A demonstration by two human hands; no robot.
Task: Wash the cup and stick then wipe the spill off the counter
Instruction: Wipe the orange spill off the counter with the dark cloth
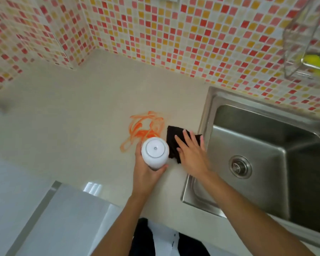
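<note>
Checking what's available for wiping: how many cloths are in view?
1. A black cloth lies on the counter under the right hand, between the orange spill and sink.

Smeared orange spill on beige counter, beside black cloth

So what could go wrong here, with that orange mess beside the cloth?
1. The right hand lies flat on the cloth beside the spill; one loose sweep may smear it wider.
2. The left hand holds a white bottle right over the spill's edge; its base could pick up orange.
</note>
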